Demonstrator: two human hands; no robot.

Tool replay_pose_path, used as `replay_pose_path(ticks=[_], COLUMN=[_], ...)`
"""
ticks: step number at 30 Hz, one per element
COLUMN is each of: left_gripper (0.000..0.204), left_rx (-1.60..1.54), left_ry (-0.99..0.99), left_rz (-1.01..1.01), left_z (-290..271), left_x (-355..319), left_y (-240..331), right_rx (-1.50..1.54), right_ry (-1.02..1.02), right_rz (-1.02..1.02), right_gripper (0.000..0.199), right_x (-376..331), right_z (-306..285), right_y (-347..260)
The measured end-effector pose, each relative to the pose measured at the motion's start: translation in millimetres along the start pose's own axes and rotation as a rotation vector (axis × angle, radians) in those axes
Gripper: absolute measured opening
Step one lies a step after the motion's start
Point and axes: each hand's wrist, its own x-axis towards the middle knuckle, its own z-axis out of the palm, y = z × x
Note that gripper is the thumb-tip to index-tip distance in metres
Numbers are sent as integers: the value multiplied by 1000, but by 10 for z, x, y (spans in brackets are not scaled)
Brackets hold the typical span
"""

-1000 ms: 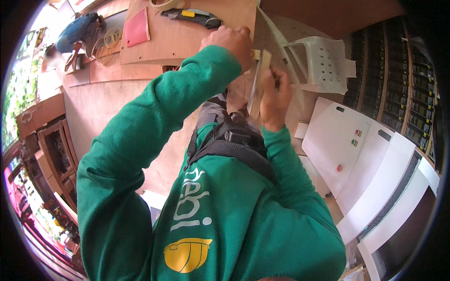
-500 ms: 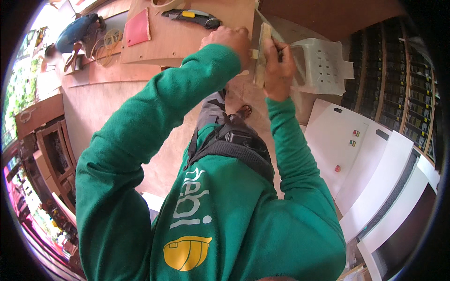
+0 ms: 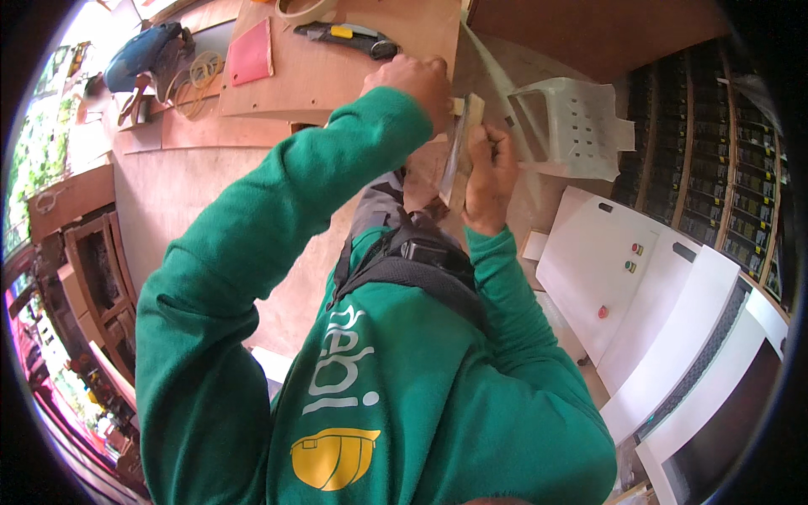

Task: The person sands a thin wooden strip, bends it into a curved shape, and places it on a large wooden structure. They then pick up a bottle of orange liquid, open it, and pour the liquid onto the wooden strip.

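Note:
My right hand (image 3: 491, 178) grips a narrow wooden block (image 3: 465, 156) with a greyish flat face on its left side. The block stands on edge just off the bench corner. Against that corner my left hand (image 3: 411, 87) is closed, its fingers mostly turned from view. A small pale strip of wood (image 3: 457, 107) pokes out past its knuckles, touching or nearly touching the block's upper end. Just beyond the left hand, a black utility knife (image 3: 349, 38) with a yellow slider lies on the plywood bench top (image 3: 311, 76).
A pinkish-red sheet (image 3: 252, 52) and a roll of tape (image 3: 305, 7) lie on the bench. Farther left are a blue power tool (image 3: 145, 57) and a coiled cord (image 3: 202, 71). On the right stand a white plastic stool (image 3: 576, 126) and a white machine cabinet (image 3: 589, 269) with buttons.
My right hand and the block have moved down toward my body, and the block's grey face now shows more. My left hand stays nearly where it was at the bench corner.

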Motion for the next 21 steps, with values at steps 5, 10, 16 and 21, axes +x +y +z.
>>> replay_pose_path(ticks=[5, 10, 16, 21], left_gripper=[34, 33, 33, 31], left_rx=[33, 15, 15, 32], left_ry=[-25, -20, -25, -8], left_rz=[29, 23, 22, 36], left_z=[-26, -43, -48, 86], left_x=[9, -16, -6, 30], left_y=[1, 8, 11, -73], right_rx=[-190, -139, -89, -196], right_ry=[-19, -37, -35, -34], right_rz=[-115, -118, -63, -152], right_gripper=[37, 38, 36, 37], right_x=[392, 30, 376, -73], right_z=[140, 23, 148, 39], right_y=[-280, -153, -323, -282])
